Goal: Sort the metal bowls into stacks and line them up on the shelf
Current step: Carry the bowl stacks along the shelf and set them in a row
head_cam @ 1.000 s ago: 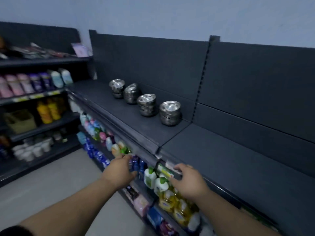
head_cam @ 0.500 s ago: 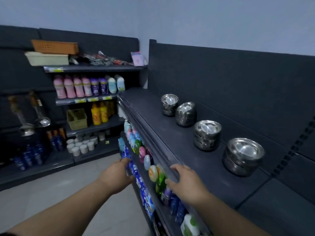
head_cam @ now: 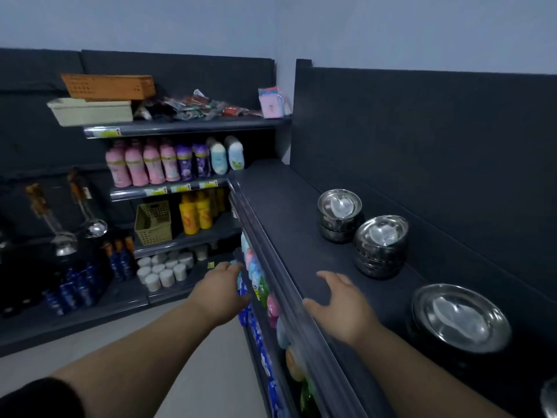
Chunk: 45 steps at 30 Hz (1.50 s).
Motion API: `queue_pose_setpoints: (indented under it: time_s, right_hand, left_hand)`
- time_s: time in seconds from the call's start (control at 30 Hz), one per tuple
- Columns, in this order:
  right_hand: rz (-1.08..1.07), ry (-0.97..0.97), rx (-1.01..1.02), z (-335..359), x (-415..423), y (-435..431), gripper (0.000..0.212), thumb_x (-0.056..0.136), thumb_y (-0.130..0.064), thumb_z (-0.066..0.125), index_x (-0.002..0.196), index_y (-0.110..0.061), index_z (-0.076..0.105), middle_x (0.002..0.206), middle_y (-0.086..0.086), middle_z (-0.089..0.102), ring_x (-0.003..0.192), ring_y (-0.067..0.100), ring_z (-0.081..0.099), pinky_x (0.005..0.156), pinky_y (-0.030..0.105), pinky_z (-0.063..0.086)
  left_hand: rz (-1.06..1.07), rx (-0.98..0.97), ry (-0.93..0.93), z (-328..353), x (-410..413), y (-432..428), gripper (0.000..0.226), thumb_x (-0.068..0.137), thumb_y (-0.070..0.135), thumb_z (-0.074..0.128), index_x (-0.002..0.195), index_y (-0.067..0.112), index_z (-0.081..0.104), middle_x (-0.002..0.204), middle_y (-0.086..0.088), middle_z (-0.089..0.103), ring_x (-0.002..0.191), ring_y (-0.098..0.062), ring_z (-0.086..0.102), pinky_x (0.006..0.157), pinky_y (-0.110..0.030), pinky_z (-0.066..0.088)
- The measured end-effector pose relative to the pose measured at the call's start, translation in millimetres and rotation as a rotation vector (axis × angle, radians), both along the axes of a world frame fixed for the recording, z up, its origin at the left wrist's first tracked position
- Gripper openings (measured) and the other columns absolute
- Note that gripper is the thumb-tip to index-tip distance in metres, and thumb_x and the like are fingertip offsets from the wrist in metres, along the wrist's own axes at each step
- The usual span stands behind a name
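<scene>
Stacks of shiny metal bowls stand in a row along the back of the dark shelf [head_cam: 289,224]: a small far stack [head_cam: 339,217], a middle stack [head_cam: 380,245] and a wide near stack [head_cam: 459,318]. The rim of another bowl [head_cam: 550,398] shows at the lower right edge. My right hand [head_cam: 340,303] hovers over the shelf's front part with fingers spread, holding nothing, left of the bowls. My left hand [head_cam: 223,294] reaches out below the shelf's front lip, beside coloured bottles, its fingers relaxed and empty.
Coloured bottles [head_cam: 259,282] fill the shelf underneath. A second shelving unit stands to the left with pink bottles [head_cam: 144,164], yellow bottles [head_cam: 196,212], a tan basket [head_cam: 153,223], white cups [head_cam: 165,268], crates [head_cam: 99,104] and hanging ladles [head_cam: 60,227]. Grey floor [head_cam: 126,351] lies below.
The view has swung left along the shelf, so the bowl stacks now sit further right and nearer. Both hands have moved forward; the right one is now above the shelf surface.
</scene>
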State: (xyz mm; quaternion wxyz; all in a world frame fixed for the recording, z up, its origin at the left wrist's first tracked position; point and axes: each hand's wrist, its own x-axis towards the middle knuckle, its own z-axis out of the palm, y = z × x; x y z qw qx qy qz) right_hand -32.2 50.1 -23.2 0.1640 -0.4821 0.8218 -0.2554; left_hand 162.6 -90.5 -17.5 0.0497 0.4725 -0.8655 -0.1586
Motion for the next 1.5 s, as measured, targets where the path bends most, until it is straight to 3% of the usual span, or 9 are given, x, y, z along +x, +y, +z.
queue_pose_setpoints:
  time_s: [0.23, 0.47, 0.63, 0.77, 1.07, 1.23, 1.3, 1.43, 1.5]
  right_hand:
    - [-0.143, 0.008, -0.004, -15, -27, -81, 0.072, 0.083, -0.050, 0.064, 0.146, -0.027, 0.037, 0.151, -0.004, 0.034, 0.135, 0.016, 0.039, 0.109, 0.033, 0.037]
    - [-0.526, -0.104, -0.046, -23, -49, -154, 0.092, 0.083, -0.049, 0.068, 0.152, -0.010, 0.021, 0.156, 0.010, 0.030, 0.142, 0.022, 0.033, 0.113, 0.029, 0.028]
    - [-0.715, -0.162, -0.075, -26, -57, -182, 0.102, 0.080, -0.051, 0.072, 0.152, -0.004, 0.017, 0.156, 0.014, 0.031, 0.143, 0.024, 0.031, 0.114, 0.030, 0.027]
    - [-0.810, -0.214, -0.179, -39, -66, -190, 0.105, 0.068, -0.055, 0.078, 0.149, -0.011, 0.026, 0.149, 0.008, 0.044, 0.137, 0.022, 0.042, 0.112, 0.032, 0.035]
    - [-0.881, -0.273, -0.334, -57, -90, -198, 0.100, 0.064, -0.048, 0.084, 0.143, -0.020, 0.029, 0.131, -0.007, 0.058, 0.121, 0.015, 0.056, 0.092, 0.018, 0.039]
    - [-0.905, -0.344, -0.399, -59, -96, -201, 0.133, 0.047, -0.069, 0.076, 0.153, -0.032, 0.004, 0.142, -0.006, 0.051, 0.129, 0.012, 0.050, 0.110, 0.028, 0.038]
    - [-0.909, -0.386, -0.437, -58, -97, -203, 0.131, 0.047, -0.066, 0.080, 0.151, -0.038, 0.006, 0.139, -0.012, 0.054, 0.127, 0.006, 0.051, 0.111, 0.029, 0.039]
    - [-0.929, -0.472, -0.564, -56, -99, -211, 0.109, 0.059, -0.048, 0.087, 0.147, -0.039, 0.023, 0.125, -0.021, 0.062, 0.117, -0.008, 0.055, 0.103, 0.018, 0.042]
    - [-0.962, -0.513, -0.633, -53, -100, -220, 0.099, 0.062, -0.044, 0.086, 0.144, -0.036, 0.032, 0.122, -0.021, 0.064, 0.116, -0.009, 0.056, 0.106, 0.021, 0.041]
  left_hand:
    - [-0.153, -0.010, -0.004, -12, -52, -107, 0.072, 0.088, 0.045, 0.060, 0.148, 0.021, 0.030, 0.151, -0.002, 0.032, 0.134, -0.023, 0.039, 0.105, -0.036, 0.040]
    - [-0.390, 0.019, 0.038, -9, -114, -221, 0.069, 0.087, 0.047, 0.059, 0.146, 0.022, 0.033, 0.144, -0.001, 0.038, 0.133, -0.020, 0.039, 0.109, -0.029, 0.035]
    - [-0.544, 0.082, 0.057, -13, -164, -251, 0.075, 0.088, 0.052, 0.058, 0.149, 0.022, 0.026, 0.151, 0.000, 0.031, 0.136, -0.019, 0.035, 0.111, -0.027, 0.030]
    - [-0.634, 0.133, 0.137, -19, -200, -254, 0.079, 0.083, 0.059, 0.059, 0.148, 0.023, 0.030, 0.152, -0.002, 0.033, 0.138, -0.018, 0.034, 0.113, -0.029, 0.029]
    - [-0.574, 0.546, 0.362, -15, -278, -246, 0.079, 0.085, 0.066, 0.048, 0.150, 0.026, 0.027, 0.155, -0.001, 0.033, 0.141, -0.017, 0.032, 0.115, -0.031, 0.027]
    - [-0.614, 0.739, 0.370, -20, -302, -249, 0.080, 0.082, 0.069, 0.049, 0.149, 0.029, 0.030, 0.151, 0.004, 0.039, 0.137, -0.014, 0.039, 0.108, -0.027, 0.030]
    - [-0.645, 0.872, 0.382, -22, -309, -253, 0.078, 0.080, 0.068, 0.054, 0.146, 0.030, 0.036, 0.146, 0.007, 0.046, 0.130, -0.012, 0.046, 0.107, -0.028, 0.034]
    - [-0.754, 1.121, 0.262, -22, -322, -263, 0.044, 0.088, 0.055, 0.055, 0.129, 0.042, 0.049, 0.125, 0.013, 0.064, 0.113, -0.009, 0.061, 0.092, -0.032, 0.049]
    - [-0.797, 1.196, 0.225, -22, -328, -272, 0.037, 0.089, 0.053, 0.056, 0.125, 0.045, 0.051, 0.123, 0.015, 0.065, 0.113, -0.010, 0.061, 0.094, -0.034, 0.049]
